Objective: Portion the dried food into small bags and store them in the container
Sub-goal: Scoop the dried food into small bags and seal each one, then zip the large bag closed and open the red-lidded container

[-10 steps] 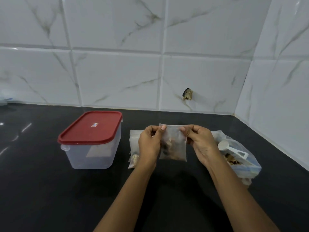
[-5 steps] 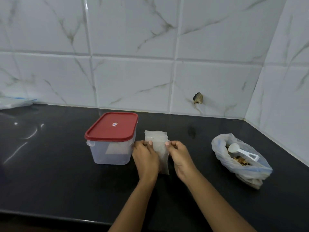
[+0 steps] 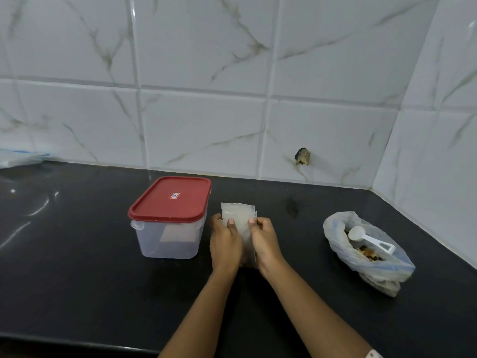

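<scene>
- The container (image 3: 167, 236), closed, waits just left of the hands.
- The left hand (image 3: 225, 241) and right hand (image 3: 265, 241) pinch a small bag (image 3: 241, 229) between them, likely to seal it.
- The food bag (image 3: 371, 264) and scoop (image 3: 369, 239) sit well right.

Two hands: left hand (image 3: 225, 244) and right hand (image 3: 265, 241). One clear container (image 3: 167, 241), with one red lid (image 3: 165, 205) and one small sticker (image 3: 175, 195) on that lid. One stack of small bags (image 3: 238, 215), pinched by both hands; three staggered top edges visible, exact number in the stack impossible to tell. One large plastic bag (image 3: 395, 264) of dried food (image 3: 366, 253), pieces too small and heaped to count. One white scoop (image 3: 369, 239) inside it. One black desk (image 3: 77, 280). One chipped hole (image 3: 302, 156) in the tiled wall. One piece of crumpled plastic (image 3: 18, 157) with a blue stripe at the far left edge.
</scene>
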### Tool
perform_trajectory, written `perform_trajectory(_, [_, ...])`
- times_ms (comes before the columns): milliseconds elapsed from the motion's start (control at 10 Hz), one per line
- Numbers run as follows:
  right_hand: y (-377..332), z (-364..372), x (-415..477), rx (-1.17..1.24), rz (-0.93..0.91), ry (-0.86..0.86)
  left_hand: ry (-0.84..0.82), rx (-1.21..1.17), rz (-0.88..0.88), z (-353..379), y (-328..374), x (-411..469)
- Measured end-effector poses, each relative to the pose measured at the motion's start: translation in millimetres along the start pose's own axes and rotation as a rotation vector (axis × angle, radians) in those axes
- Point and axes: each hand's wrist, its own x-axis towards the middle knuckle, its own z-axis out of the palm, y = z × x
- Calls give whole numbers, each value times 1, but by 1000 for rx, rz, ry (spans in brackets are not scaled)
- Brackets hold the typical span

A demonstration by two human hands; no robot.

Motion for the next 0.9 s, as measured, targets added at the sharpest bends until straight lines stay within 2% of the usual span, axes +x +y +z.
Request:
perform_trajectory(200, [-23, -38, 1, -73, -100, 18, 155, 366, 238, 7, 11, -8])
perform_trajectory(300, [-42, -71, 8, -81, -170, 104, 94, 339, 328, 24, 31, -17])
perform_trajectory(500, [-71, -148, 16, -113, -241, 252, -216, 112, 496, 85, 71, -45])
perform_trajectory(700, [-77, -215, 16, -155, -180, 301, -459, 27, 372, 143, 99, -73])
perform_trajectory(800, [-69, -237, 20, -229, -118, 290, -521, 48, 228, 164, 107, -80])
perform_trajectory(900, [-60, -250, 24, -403, -78, 247, -536, 63, 96, 182, 109, -80])
